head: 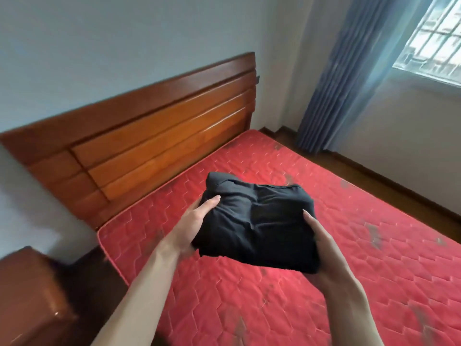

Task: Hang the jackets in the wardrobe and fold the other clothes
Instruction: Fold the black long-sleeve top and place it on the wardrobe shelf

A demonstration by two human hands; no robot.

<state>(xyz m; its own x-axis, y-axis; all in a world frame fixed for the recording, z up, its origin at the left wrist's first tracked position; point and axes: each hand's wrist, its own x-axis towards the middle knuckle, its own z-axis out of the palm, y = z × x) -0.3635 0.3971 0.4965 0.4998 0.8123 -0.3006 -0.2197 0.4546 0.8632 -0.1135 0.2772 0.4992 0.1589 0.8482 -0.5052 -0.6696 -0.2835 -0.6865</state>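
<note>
So down at the bottom of the frame both arms reach in, and the left hand (197, 217) and right hand (321, 242) are holding a folded black garment (257, 223) between them in the middle of the picture, lifted a bit above the red mattress (374, 283). Left thumb lies on top of the fabric with the other fingers tucked under out of sight; the right hand is clamped on the near right edge the same way, thumb up top. My guess is this piece is basically done folding and just needs setting down somewhere. Can't see any jackets, a wardrobe or other clothes here, so no idea how much is left overall. Farther back there's the wooden headboard (154, 131) at center left, and a blue curtain (349, 78) by the window (434, 38) in the upper right. No labels, brands or writing readable anywhere, not on the garment either.
</note>
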